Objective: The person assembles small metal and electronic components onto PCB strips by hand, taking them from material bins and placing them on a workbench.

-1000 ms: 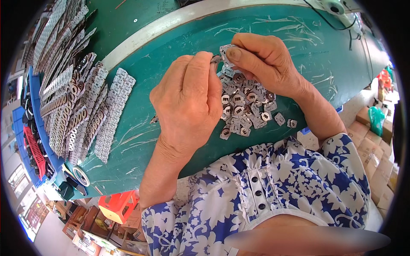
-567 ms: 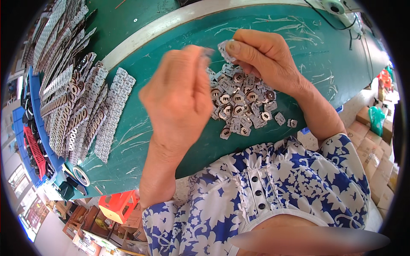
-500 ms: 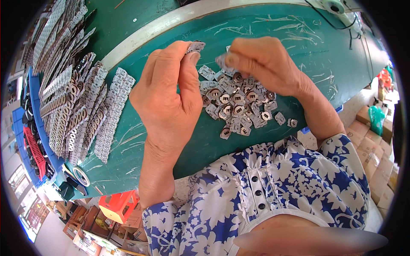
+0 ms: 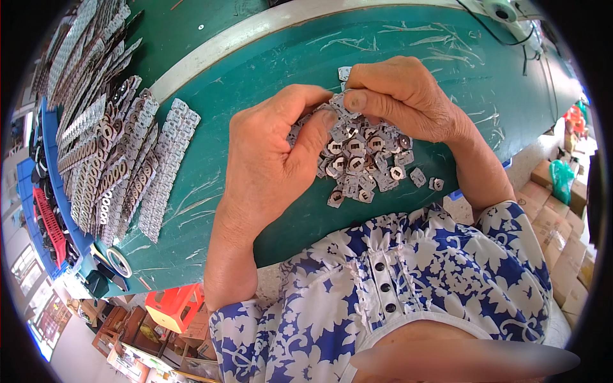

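My two hands meet over a loose pile of small grey circuit boards (image 4: pixel 355 165), several of which carry round metal parts. Thumb and fingers of my left hand (image 4: pixel 271 150) are closed on a small circuit board (image 4: pixel 342 104). From the other side my right hand (image 4: pixel 405 99) pinches at the same spot, thumb bent against the fingers. Fingertips hide much of the held board, so I cannot tell whether it is one piece or two. Just beyond my right fingers, another small board (image 4: pixel 344 73) lies on the green table (image 4: pixel 287 223).
Long strips of joined boards (image 4: pixel 169 169) lie at the left, with a larger stack (image 4: pixel 83 57) behind them. A roll of tape (image 4: pixel 119 262) rests by the near left edge, beside a blue bin (image 4: pixel 67 185). A white device with a black cable (image 4: pixel 501 9) stands far right.
My left hand has moved right and a little down, bringing its board against my right fingers. My right hand has stayed nearly in place, and its blur is gone.
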`<state>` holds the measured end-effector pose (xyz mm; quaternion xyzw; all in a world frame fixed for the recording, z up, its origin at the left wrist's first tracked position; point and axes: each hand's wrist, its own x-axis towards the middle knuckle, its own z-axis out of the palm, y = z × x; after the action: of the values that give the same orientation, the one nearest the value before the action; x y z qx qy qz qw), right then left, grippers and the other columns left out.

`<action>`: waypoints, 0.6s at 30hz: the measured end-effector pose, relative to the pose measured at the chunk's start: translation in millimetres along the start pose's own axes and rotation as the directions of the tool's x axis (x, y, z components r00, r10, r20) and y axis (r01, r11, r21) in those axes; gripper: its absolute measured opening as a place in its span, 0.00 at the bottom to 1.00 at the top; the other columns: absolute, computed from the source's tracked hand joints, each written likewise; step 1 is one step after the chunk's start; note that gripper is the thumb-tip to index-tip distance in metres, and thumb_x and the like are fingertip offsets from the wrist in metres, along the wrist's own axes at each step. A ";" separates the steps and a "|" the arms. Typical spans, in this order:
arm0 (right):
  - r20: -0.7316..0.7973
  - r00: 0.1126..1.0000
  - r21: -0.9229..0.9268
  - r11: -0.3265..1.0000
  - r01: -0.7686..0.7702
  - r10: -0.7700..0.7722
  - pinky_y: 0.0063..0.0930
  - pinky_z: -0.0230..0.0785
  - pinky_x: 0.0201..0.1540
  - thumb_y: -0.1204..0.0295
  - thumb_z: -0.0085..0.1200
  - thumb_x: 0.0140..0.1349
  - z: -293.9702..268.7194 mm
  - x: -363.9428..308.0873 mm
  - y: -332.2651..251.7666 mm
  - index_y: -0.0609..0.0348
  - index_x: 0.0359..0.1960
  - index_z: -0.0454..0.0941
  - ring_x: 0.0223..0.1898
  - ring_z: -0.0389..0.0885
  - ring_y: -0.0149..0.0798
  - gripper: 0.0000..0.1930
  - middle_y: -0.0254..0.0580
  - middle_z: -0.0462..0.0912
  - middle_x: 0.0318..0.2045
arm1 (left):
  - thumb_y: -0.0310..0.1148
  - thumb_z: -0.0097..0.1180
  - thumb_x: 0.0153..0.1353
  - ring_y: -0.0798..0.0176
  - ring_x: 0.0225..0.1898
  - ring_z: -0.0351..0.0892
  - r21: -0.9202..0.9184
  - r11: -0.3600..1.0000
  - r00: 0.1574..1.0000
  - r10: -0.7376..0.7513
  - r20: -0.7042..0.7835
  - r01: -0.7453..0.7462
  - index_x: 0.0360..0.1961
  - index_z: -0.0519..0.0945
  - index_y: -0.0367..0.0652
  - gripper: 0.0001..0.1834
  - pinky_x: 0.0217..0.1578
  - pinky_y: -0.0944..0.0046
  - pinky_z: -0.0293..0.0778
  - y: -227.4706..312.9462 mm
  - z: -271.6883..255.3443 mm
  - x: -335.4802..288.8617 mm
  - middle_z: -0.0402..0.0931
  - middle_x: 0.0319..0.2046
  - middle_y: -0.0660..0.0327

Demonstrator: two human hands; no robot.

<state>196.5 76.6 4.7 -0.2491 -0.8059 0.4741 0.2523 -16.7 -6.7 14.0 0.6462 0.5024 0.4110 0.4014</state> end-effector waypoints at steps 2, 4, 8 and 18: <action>0.021 0.966 -0.225 0.941 0.254 -0.256 0.24 0.62 0.20 0.61 0.58 0.72 -0.9 0.0 9.1 0.62 0.29 0.76 0.17 0.70 0.28 0.17 0.34 0.71 0.16 | 0.25 0.59 0.68 0.75 0.27 0.81 0.025 0.996 0.994 -0.084 0.072 0.082 0.43 0.83 0.33 0.06 0.27 0.75 0.74 2.9 -7.1 0.6 0.82 0.28 0.63; 0.053 0.998 0.115 0.993 -0.020 0.014 0.22 0.59 0.18 0.61 0.57 0.72 -2.1 -1.5 -12.7 0.62 0.29 0.76 0.16 0.68 0.26 0.17 0.32 0.71 0.16 | 0.26 0.60 0.69 0.74 0.26 0.81 0.060 0.984 0.976 -0.173 0.132 0.166 0.43 0.82 0.32 0.07 0.27 0.75 0.74 6.1 -13.3 -1.3 0.83 0.28 0.63; 0.305 0.923 0.862 0.344 -0.373 0.237 0.15 0.54 0.16 0.62 0.52 0.75 6.1 -3.1 -11.3 0.60 0.27 0.77 0.14 0.65 0.19 0.18 0.27 0.71 0.15 | 0.26 0.59 0.69 0.73 0.26 0.81 -0.462 0.858 0.974 -0.182 0.133 0.223 0.42 0.82 0.32 0.07 0.28 0.75 0.75 8.9 -10.0 0.0 0.83 0.27 0.62; -0.149 0.962 0.131 0.969 -0.211 0.230 0.19 0.59 0.20 0.60 0.51 0.76 12.6 1.8 -19.6 0.60 0.28 0.75 0.18 0.68 0.21 0.19 0.29 0.70 0.17 | 0.17 0.62 0.57 0.53 0.25 0.79 0.386 0.868 0.880 0.418 -0.225 -0.313 0.42 0.81 0.36 0.11 0.26 0.61 0.75 -10.1 9.6 6.3 0.78 0.28 0.55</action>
<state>183.9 61.4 17.1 -0.3604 -0.7215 0.5225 0.2766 -10.0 0.2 2.2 0.7192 0.4875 0.4811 0.1168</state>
